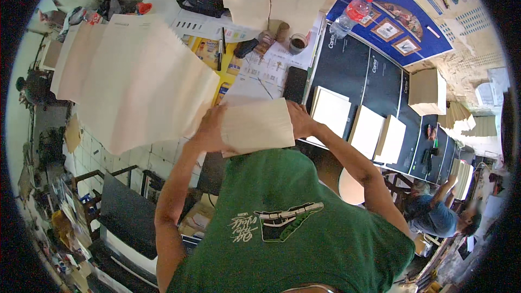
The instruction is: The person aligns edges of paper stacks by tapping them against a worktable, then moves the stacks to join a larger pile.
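Observation:
A thick stack of cream paper sheets (258, 126) is held up close in front of my green shirt. My left hand (210, 130) grips its left end, with the fingers partly hidden behind the stack. At the right end my right hand (300, 121) presses against the edge, its fingers closed on the sheets. Just left of my left hand lies a large pile of big cream sheets (146, 84), its near corner drooping over the table edge. Beyond the stack, a dark phone (295, 84) rests near my right hand.
On the right, a black-topped table (339, 68) carries several paper stacks (369, 130) and a clear bottle (351, 17). A glass of dark drink (298, 44) and a pen (220, 54) sit farther back. Another person (439, 211) handles paper at far right. A dark chair (127, 211) stands lower left.

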`<state>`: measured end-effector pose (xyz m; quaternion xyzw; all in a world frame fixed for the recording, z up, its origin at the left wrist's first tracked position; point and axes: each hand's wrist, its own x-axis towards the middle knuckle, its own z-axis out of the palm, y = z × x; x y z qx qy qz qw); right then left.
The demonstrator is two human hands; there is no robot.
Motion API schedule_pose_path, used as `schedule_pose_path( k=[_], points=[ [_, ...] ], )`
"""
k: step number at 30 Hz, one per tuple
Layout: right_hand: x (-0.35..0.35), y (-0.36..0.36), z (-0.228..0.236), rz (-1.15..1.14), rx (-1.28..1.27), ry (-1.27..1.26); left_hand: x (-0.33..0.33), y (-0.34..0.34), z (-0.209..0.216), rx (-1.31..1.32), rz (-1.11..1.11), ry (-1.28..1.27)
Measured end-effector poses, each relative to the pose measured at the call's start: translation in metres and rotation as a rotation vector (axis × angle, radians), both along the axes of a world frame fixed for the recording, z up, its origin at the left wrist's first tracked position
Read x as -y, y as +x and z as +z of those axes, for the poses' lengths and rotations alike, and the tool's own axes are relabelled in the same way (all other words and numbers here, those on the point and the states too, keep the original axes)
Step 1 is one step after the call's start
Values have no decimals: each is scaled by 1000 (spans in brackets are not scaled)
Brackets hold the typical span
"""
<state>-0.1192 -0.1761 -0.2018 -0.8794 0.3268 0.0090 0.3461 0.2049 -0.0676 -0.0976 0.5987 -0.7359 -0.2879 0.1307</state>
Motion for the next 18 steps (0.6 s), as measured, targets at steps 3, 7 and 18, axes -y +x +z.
schedule_pose_path(
  k=[3, 7, 18],
  points=[
    [19, -3, 26, 97, -133, 40, 6, 33, -34, -529, 157, 159],
    [44, -10, -13, 10, 319, 119, -12, 32, -84, -927, 430, 82],
    [-52, 40, -22, -582, 1116, 958, -44, -28, -96, -1412, 730, 32]
  ],
)
